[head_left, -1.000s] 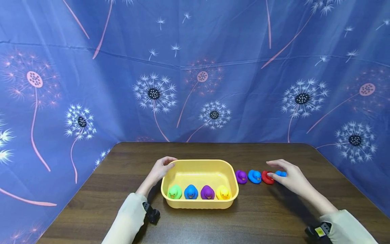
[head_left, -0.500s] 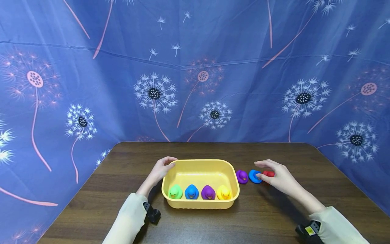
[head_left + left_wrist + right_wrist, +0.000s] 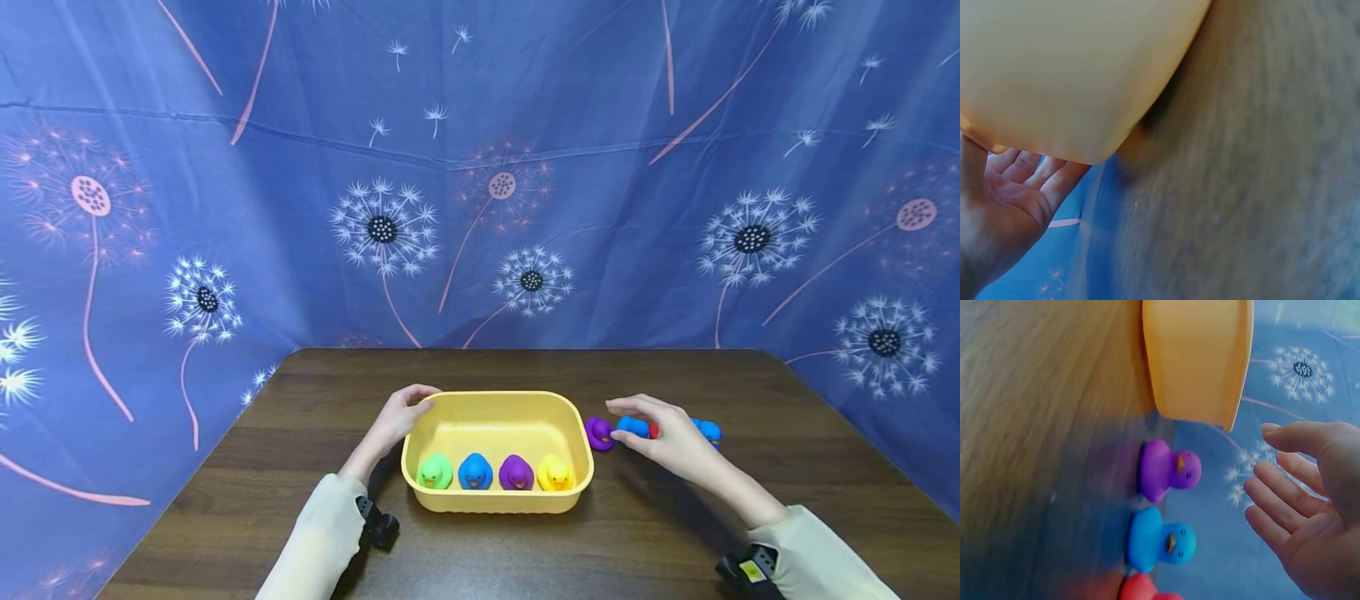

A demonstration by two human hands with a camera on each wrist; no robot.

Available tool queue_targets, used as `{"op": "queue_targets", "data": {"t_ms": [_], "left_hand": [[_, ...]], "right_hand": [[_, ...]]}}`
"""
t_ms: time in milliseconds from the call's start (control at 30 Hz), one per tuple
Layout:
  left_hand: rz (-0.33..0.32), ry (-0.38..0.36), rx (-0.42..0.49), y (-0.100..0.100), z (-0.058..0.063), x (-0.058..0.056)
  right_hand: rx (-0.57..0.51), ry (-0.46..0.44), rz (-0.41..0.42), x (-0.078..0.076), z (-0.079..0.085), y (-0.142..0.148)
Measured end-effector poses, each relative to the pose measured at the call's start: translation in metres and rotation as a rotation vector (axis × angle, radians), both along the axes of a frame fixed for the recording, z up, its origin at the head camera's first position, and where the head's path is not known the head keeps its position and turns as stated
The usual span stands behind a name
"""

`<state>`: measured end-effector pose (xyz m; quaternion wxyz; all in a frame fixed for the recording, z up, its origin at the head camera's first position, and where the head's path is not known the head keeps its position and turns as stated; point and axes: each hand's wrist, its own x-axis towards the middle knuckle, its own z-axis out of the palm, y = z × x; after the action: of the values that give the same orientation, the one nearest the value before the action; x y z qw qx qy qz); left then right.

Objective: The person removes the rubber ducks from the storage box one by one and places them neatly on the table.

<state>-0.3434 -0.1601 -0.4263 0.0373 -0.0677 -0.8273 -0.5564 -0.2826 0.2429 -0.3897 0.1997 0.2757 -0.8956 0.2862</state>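
Several smooth, rounded ducks [image 3: 1154, 540] stand near the loose-fingered right hand [image 3: 670, 435]; the left hand [image 3: 399, 417] grips a round-cornered tub [image 3: 495, 502].

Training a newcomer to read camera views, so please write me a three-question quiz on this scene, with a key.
1. How many ducks sit inside the yellow tub?
2. True or false: the left hand holds the tub while the right hand holds nothing.
3. Which duck outside the tub is nearest to it: A) the red duck; B) the purple duck; C) a blue duck?

Key: 1. Four. 2. True. 3. B.
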Motion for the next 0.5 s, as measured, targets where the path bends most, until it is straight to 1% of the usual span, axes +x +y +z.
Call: {"op": "queue_targets", "data": {"t_ms": [100, 200, 367, 500], "left_hand": [[0.003, -0.003, 0.008, 0.0, 0.0, -0.001], [0.007, -0.007, 0.01, 0.0, 0.0, -0.002], [0.011, -0.01, -0.002, 0.001, 0.0, -0.001], [-0.002, -0.012, 0.012, 0.001, 0.0, 0.001]], "right_hand": [[0.003, -0.007, 0.012, 0.001, 0.003, -0.006], [-0.01, -0.007, 0.048, 0.003, 0.005, -0.012], [-0.051, -0.043, 0.148, 0.007, 0.007, -0.024], [-0.056, -0.055, 0.201, 0.007, 0.006, -0.031]]}}
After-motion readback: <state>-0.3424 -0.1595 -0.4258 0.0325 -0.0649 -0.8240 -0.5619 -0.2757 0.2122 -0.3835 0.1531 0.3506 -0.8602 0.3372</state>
